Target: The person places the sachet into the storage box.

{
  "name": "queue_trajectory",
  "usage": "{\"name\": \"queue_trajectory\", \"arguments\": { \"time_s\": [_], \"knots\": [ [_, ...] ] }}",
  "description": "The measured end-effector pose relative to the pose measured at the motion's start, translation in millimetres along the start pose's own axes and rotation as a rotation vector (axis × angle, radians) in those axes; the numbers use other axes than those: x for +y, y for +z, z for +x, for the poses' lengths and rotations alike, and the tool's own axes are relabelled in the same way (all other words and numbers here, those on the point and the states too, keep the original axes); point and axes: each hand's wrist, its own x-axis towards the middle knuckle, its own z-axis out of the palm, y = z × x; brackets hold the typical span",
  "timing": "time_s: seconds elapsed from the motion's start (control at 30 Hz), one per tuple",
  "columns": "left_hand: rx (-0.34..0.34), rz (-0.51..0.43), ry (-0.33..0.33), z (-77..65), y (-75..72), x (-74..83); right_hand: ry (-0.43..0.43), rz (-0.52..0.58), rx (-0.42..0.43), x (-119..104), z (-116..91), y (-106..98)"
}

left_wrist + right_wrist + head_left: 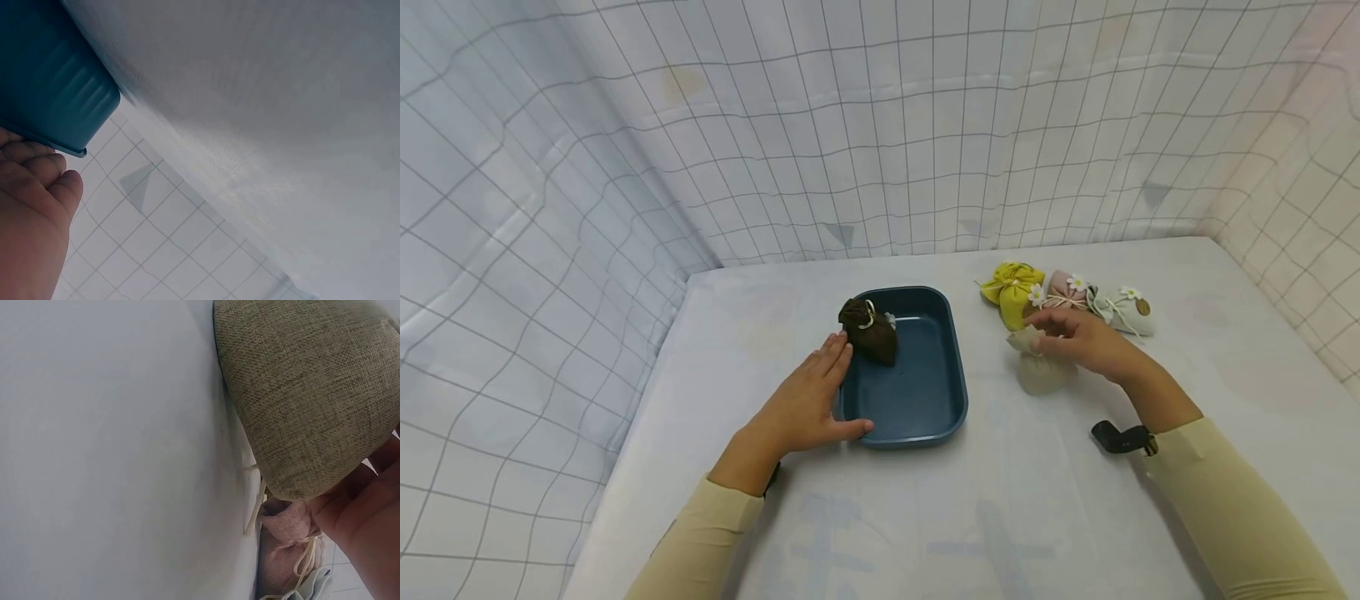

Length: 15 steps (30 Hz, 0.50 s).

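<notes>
On white surface, apparently mid-pickup: pinching beige pouch between blue tray and surface's right edge with right hand, touching tray with straight-fingered left hand, likely needing steady lift next.

The left hand and right hand are bare. The left sleeve, near the desk's left edge, and the right sleeve are pale yellow-beige, lightly wrinkled. One wears at the right wrist a black, elbow-shaped device; the left black piece, mostly hidden, is perhaps similar.
</notes>
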Motion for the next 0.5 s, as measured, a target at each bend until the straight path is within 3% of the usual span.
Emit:
{"name": "queue_trajectory", "arguments": {
  "time_s": [0.5],
  "knots": [
    [-0.007, -0.006, -0.001, 0.2, 0.3, -0.1, -0.053, 0.047, -0.016, -1.9, -4.9, 2.6]
  ]
}}
